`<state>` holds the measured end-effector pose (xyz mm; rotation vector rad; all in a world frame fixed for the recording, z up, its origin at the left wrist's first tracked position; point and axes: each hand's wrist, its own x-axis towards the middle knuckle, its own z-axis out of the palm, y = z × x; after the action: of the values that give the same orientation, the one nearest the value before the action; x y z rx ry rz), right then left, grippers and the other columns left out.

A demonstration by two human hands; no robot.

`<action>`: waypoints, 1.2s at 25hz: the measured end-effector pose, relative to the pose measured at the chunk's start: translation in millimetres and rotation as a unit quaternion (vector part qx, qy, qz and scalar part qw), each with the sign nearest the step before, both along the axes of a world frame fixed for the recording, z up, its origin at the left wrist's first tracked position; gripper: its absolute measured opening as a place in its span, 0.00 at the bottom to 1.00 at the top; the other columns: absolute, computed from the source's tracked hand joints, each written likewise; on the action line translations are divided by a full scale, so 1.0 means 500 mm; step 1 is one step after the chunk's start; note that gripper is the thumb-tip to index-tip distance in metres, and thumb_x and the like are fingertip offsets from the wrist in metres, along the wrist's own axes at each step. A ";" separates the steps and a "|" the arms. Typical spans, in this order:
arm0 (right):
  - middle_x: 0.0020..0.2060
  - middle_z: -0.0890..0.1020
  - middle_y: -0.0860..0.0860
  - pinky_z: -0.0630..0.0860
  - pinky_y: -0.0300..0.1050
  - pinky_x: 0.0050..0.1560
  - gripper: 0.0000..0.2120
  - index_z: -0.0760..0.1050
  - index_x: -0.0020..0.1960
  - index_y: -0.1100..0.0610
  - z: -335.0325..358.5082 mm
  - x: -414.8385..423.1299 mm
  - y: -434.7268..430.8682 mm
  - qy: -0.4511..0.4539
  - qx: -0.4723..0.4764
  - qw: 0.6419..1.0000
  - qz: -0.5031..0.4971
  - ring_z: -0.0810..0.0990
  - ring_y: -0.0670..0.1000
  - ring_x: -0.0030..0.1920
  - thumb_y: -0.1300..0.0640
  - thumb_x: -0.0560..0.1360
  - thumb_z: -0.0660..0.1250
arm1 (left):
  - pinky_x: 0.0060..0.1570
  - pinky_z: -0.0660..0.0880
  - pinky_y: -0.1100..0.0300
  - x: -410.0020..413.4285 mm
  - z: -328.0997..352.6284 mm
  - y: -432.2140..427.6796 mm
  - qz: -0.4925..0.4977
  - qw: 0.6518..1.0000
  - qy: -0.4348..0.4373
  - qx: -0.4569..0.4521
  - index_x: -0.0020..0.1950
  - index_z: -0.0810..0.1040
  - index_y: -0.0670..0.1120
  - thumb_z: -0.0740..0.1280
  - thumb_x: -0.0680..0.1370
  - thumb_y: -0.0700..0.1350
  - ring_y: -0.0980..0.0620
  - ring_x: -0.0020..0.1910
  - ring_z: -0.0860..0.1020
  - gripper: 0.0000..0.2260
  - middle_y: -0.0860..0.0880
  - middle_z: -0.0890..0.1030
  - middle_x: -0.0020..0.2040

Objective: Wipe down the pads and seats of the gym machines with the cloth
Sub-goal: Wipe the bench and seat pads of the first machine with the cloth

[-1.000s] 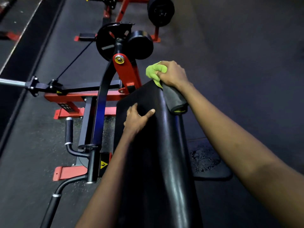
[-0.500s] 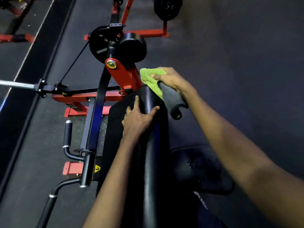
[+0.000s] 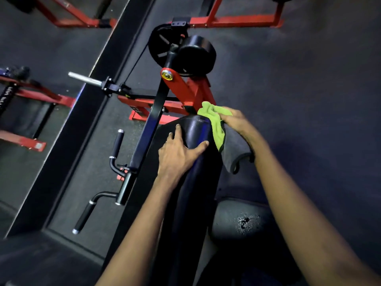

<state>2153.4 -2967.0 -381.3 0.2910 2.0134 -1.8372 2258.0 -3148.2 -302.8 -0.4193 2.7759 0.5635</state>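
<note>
A long black pad (image 3: pixel 195 182) of a red and black gym machine runs from the bottom centre up to mid-frame. My left hand (image 3: pixel 177 153) rests on the pad's upper end with fingers spread and thumb out to the right. My right hand (image 3: pixel 235 121) grips a green and grey cloth (image 3: pixel 216 124) against the pad's top right edge. The cloth's grey part (image 3: pixel 235 151) hangs down the pad's right side. A worn black seat (image 3: pixel 239 221) lies lower right, below my right forearm.
The machine's red arm (image 3: pixel 185 87), black roller pad (image 3: pixel 195 52) and wheel stand beyond the pad. Black handles (image 3: pixel 117 145) and a chrome bar (image 3: pixel 84 78) stick out to the left. Red frames of other machines (image 3: pixel 237 20) stand on the dark rubber floor.
My head has tilted and moved closer, so the machine looks rotated and larger. The right hand has spread the cloth lower over the pad's right edge. The left hand stays on the pad.
</note>
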 end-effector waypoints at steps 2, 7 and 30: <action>0.49 0.84 0.48 0.74 0.30 0.48 0.11 0.81 0.62 0.57 -0.007 0.032 0.005 0.032 0.015 0.999 -0.024 0.79 0.36 0.42 0.60 0.80 0.70 | 0.69 0.67 0.43 -0.003 -0.003 0.004 -0.004 1.000 0.008 -0.013 0.81 0.54 0.48 0.65 0.69 0.74 0.38 0.73 0.68 0.50 0.39 0.66 0.77; 0.38 0.84 0.38 0.74 0.33 0.48 0.03 0.82 0.48 0.46 0.027 0.043 -0.023 0.109 -0.024 0.992 -0.056 0.79 0.35 0.40 0.54 0.80 0.71 | 0.69 0.67 0.44 -0.005 -0.007 0.008 -0.016 1.000 0.020 -0.016 0.81 0.55 0.48 0.65 0.69 0.74 0.38 0.73 0.69 0.49 0.39 0.66 0.77; 0.58 0.82 0.52 0.73 0.41 0.66 0.14 0.82 0.61 0.53 -0.094 0.175 -0.050 0.098 -0.062 0.943 -0.313 0.80 0.46 0.62 0.52 0.76 0.75 | 0.69 0.71 0.50 -0.006 -0.020 0.045 0.071 0.994 0.068 -0.038 0.78 0.62 0.59 0.67 0.64 0.76 0.51 0.71 0.73 0.46 0.50 0.75 0.72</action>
<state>2240.7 -2992.2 -428.1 0.8180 2.0733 -2.4418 2254.9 -3125.8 -312.9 -0.6209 2.9224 0.5385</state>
